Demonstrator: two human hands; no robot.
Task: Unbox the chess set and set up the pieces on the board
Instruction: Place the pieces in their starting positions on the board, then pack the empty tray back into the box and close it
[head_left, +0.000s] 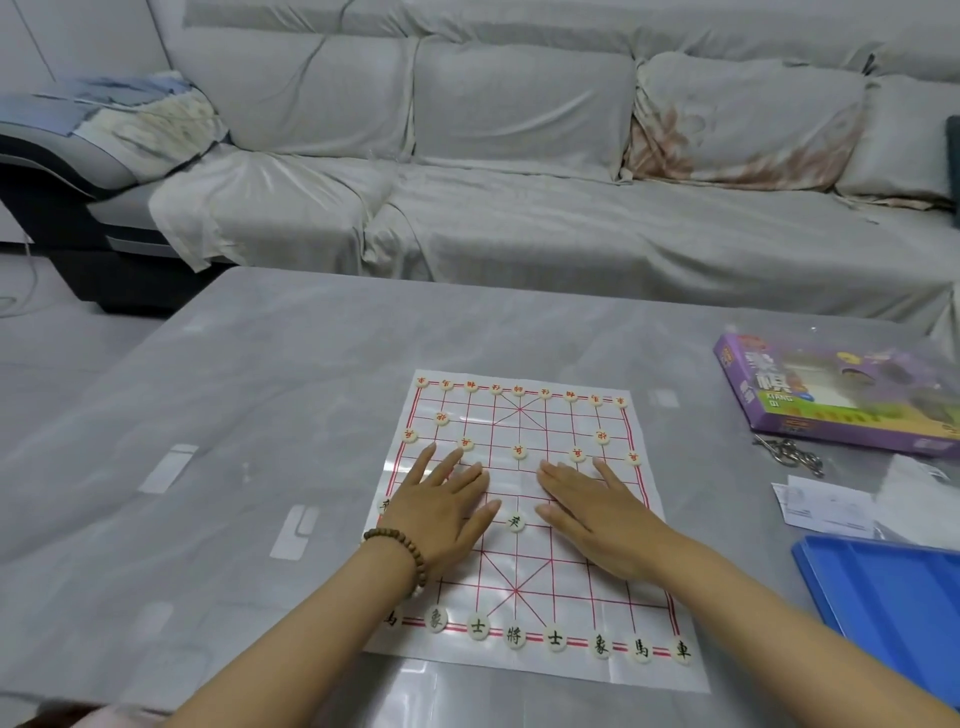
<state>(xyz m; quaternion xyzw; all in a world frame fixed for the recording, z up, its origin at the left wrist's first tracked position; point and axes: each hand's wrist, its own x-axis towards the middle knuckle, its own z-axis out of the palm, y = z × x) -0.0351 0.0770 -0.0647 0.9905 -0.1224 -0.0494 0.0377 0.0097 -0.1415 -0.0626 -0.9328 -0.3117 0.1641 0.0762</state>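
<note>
A white paper chess board (524, 426) with red grid lines lies on the grey table. Round cream pieces with red characters (518, 389) line its far rows. Cream pieces with dark characters (514, 636) line the near edge, and one dark-character piece (515, 522) sits mid-board between my hands. My left hand (441, 506), with a bead bracelet at the wrist, lies flat on the board's left half, fingers straight. My right hand (597, 512) lies flat on the right half, fingers straight. My hands and forearms hide some squares and pieces.
The purple chess set box (831, 397) lies at the table's right. Near it are a metal key ring (792, 454), white paper slips (826, 506) and a blue tray (893, 597) at the right edge. A grey covered sofa (519, 171) stands behind the table.
</note>
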